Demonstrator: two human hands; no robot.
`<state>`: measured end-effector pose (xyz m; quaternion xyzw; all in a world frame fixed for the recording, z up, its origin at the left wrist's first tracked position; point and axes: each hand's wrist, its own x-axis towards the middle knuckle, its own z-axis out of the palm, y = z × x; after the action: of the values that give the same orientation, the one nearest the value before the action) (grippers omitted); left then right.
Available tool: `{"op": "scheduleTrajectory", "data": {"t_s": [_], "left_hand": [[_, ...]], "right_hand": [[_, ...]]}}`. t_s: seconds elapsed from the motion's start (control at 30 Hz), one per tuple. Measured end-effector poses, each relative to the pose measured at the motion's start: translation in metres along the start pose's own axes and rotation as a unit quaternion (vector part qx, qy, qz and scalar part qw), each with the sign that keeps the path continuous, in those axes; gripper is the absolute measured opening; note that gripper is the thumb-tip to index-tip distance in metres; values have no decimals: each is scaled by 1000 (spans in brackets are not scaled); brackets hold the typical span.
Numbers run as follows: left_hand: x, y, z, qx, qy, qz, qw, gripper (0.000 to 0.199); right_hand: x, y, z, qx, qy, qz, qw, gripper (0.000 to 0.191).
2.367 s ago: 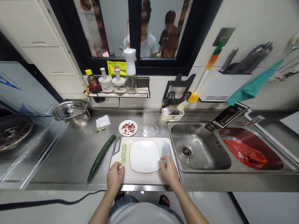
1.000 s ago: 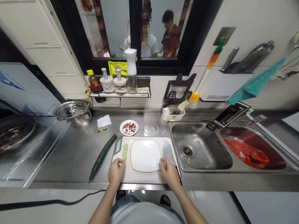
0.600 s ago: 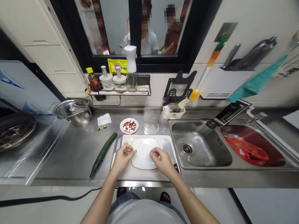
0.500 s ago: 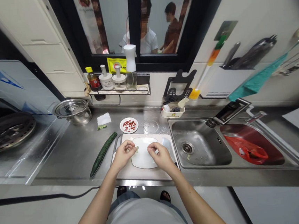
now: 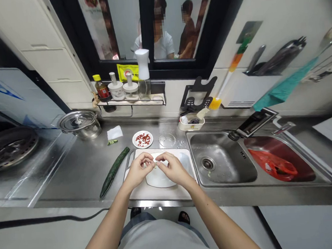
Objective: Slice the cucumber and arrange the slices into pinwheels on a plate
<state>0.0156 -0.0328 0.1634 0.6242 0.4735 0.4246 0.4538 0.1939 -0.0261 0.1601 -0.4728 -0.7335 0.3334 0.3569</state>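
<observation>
My left hand (image 5: pixel 141 170) and my right hand (image 5: pixel 172 169) meet fingertip to fingertip over a white squarish plate (image 5: pixel 159 182). Pinched between them is a small pale piece (image 5: pixel 155 165), which looks like a garlic clove; the fingers cover most of it. Under the plate lies a light cutting board (image 5: pixel 157 195). A flat grey blade-like shape (image 5: pixel 186 162) rests on the board's right side. To the left of the board is a long green cucumber (image 5: pixel 114 173). Behind the board, a small white plate (image 5: pixel 134 142) holds chopped red pieces (image 5: pixel 143 139), seemingly chili.
To the right is a steel double sink (image 5: pixel 226 179) with a red plastic bag (image 5: pixel 274 165). A lidded pot (image 5: pixel 80 124) stands back left, near white paper (image 5: pixel 114 132) and green scraps (image 5: pixel 112 142). Seasoning jars (image 5: pixel 116 91) fill a wall shelf. Two people show in the window.
My right hand has moved left to my left hand, and its fingertips now meet the small pale piece that the left hand held alone.
</observation>
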Motion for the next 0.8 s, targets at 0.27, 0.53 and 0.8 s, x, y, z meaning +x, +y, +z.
{"op": "scheduleTrajectory", "data": {"t_s": [0.27,0.53,0.8], "left_hand": [[4,-18,9,-38,60,-71,995,26],[10,-25,28,-231,22,-292,928,39],[18,-27,33,-313,1,-302,900,38]], "right_hand": [[5,6,-1,34,-9,34,999,15],[6,19,-3,8,-15,29,999,17],[6,25,-5,-37,-35,4,999,17]]}}
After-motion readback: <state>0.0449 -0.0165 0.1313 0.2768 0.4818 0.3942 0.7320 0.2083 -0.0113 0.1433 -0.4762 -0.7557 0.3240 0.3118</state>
